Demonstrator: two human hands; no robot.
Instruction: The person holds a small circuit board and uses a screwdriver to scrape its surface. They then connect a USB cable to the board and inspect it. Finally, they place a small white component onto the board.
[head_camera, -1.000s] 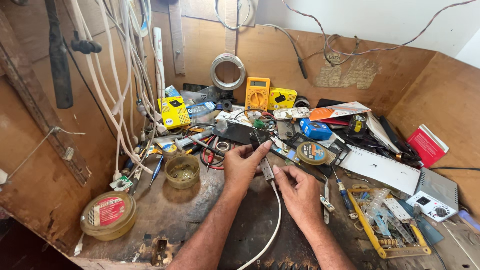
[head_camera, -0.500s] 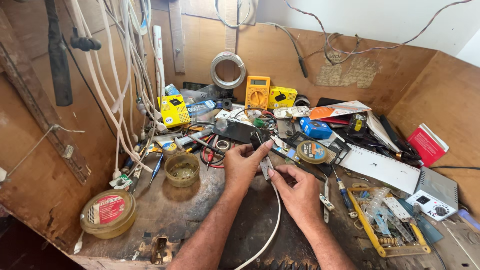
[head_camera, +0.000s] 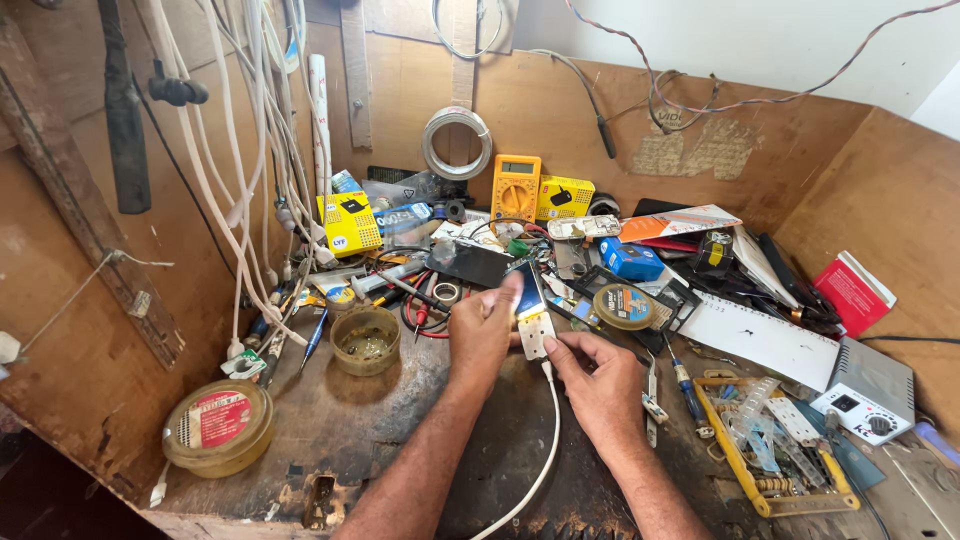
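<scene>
My left hand (head_camera: 482, 335) holds a small white charger block (head_camera: 537, 335) upright over the workbench, thumb and fingers pinching its top beside a phone-like screen (head_camera: 529, 292). My right hand (head_camera: 600, 385) grips the same block from below, where a white cable (head_camera: 540, 450) leaves it and curves down toward me. Both forearms reach in from the bottom edge.
An orange multimeter (head_camera: 516, 186) and yellow boxes (head_camera: 348, 222) stand at the back. Near the left are a round tin of paste (head_camera: 366, 341) and a lidded tub (head_camera: 218, 426). White cables hang at left (head_camera: 250, 180); a white power unit (head_camera: 865, 390) and a screwdriver (head_camera: 686, 385) lie right.
Both hands have stayed in place on the charger block. The fingers have shifted slightly around it; nothing else has moved.
</scene>
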